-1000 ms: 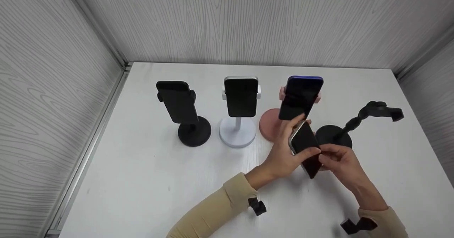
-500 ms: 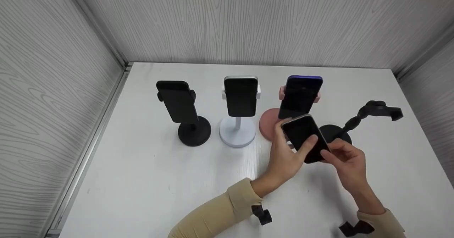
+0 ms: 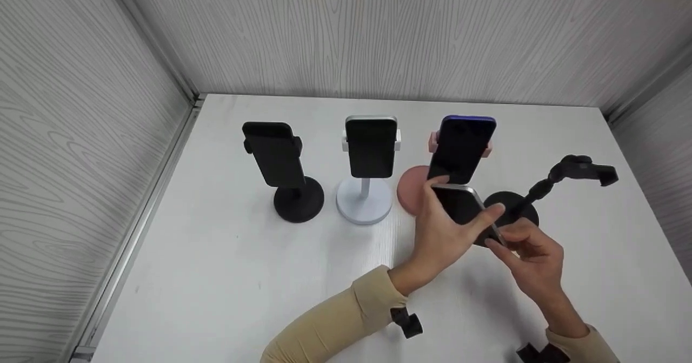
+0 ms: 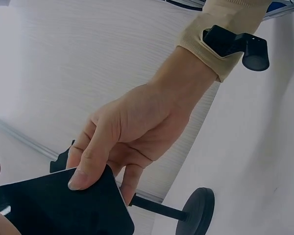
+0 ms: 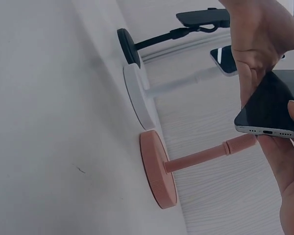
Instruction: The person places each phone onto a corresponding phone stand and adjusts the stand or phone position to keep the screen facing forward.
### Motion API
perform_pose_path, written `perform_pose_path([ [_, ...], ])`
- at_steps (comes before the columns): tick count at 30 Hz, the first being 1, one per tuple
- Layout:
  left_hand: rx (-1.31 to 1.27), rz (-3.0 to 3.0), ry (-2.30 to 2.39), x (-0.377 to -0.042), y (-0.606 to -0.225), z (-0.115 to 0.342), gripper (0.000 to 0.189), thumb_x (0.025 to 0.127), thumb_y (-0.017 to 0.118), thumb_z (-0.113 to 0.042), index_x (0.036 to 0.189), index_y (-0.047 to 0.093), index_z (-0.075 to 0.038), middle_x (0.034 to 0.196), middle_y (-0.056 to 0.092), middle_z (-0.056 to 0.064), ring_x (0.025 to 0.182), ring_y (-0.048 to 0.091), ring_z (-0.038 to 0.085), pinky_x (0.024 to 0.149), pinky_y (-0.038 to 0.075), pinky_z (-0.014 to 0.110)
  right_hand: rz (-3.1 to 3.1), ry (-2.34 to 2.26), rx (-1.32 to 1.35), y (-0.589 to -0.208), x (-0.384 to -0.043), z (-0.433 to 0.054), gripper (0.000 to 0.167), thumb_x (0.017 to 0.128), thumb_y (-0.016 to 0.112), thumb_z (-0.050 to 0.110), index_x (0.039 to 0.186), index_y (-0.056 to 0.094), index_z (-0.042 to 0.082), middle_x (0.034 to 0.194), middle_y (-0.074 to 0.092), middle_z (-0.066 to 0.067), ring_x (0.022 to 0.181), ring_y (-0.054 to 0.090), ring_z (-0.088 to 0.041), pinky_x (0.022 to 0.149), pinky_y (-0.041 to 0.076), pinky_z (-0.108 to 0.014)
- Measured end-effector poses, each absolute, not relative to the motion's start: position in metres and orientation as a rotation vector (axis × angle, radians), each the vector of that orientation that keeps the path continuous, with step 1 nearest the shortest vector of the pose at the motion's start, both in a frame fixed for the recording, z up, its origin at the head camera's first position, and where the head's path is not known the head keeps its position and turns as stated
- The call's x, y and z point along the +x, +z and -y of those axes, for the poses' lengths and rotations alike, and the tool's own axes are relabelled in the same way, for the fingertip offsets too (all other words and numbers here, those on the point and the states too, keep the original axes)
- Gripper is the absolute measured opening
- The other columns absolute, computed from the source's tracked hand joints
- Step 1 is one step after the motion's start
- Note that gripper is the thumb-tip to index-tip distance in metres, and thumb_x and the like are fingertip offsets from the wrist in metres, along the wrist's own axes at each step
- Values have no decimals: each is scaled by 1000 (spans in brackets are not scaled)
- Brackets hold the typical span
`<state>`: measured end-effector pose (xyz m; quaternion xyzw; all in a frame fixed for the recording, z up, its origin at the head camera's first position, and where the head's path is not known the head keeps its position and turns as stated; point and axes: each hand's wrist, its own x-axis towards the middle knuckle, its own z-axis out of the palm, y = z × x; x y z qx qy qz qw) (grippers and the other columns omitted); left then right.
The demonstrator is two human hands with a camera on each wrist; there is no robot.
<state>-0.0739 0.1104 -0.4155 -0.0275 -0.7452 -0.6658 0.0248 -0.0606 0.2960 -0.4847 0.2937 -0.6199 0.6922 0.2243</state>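
Note:
My left hand [image 3: 446,230] grips a dark-screened smartphone [image 3: 459,203] with a silvery rim, its thumb laid across the screen. At the phone's lower right edge, my right hand [image 3: 535,260] pinches a corner between thumb and fingers. The left wrist view shows the right thumb pressed on the black screen [image 4: 68,208]. In the right wrist view the phone's port edge [image 5: 268,132] faces the camera. Just beyond the hands stands a black phone stand [image 3: 540,187], its bent arm ending in a clamp with no phone in it.
Three stands hold phones upright: a black stand [image 3: 299,206] at left, a white stand [image 3: 365,209] in the middle, and a pink stand [image 3: 412,190] partly behind my left hand. All stand on the white table [image 3: 205,276], bordered by wood-grain panels [image 3: 351,33].
The held phone has turned in my hands, from steeply slanted to flatter with its top edge toward the pink stand. Both hands have shifted slightly right and keep hold of it.

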Motion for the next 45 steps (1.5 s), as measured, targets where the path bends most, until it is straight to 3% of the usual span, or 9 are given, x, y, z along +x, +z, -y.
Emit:
perform_pose_path([
  [4,-84,2258,-2050,-77,-414,-114,87,75,95,-44,139,45,-14,132,60,0,117,57,4,108,48,25,1688,1876,841,-484,-59,-293,19,75,72,-31,92,65,-25,94,75,-15,90,74,-14,79,62,-19],
  [8,-107,2217,-2065,-79,-413,-116,75,77,93,-41,133,49,-15,127,61,1,109,57,2,99,49,22,1664,1852,865,-482,-59,-291,18,76,75,-29,91,65,-25,93,75,-18,92,75,-15,81,62,-20],
  [16,-238,2221,-1992,-83,-409,-116,65,79,92,-38,123,52,-11,119,61,-1,108,55,0,93,48,18,1637,1880,871,-472,-55,-300,26,79,79,-20,98,64,-28,98,76,-16,91,76,-16,83,62,-20],
  [23,-275,2260,-1949,-87,-401,-119,65,76,93,-40,121,55,-12,111,65,-4,105,55,-2,91,48,14,1531,1913,805,-458,-58,-315,21,86,71,-19,99,61,-31,91,74,-21,85,78,-22,80,64,-26],
  [31,-385,2302,-1984,-91,-387,-122,68,79,91,-40,127,51,-14,103,68,-10,90,58,-8,79,50,11,1433,1890,627,-448,-69,-342,14,84,64,-27,93,58,-34,81,73,-21,76,78,-23,77,64,-26],
  [38,-445,2373,-1858,-95,-371,-132,68,79,89,-45,124,49,-16,97,66,-13,82,56,-10,72,47,7,1421,1838,494,-444,-79,-366,13,83,56,-31,95,58,-34,85,74,-20,75,78,-22,77,65,-27],
  [45,-554,2418,-1769,-101,-354,-146,68,79,90,-48,122,49,-16,95,65,-15,78,56,-11,68,46,5,1423,1772,340,-440,-88,-378,17,85,61,-27,103,61,-27,92,72,-16,81,76,-20,79,64,-26],
])
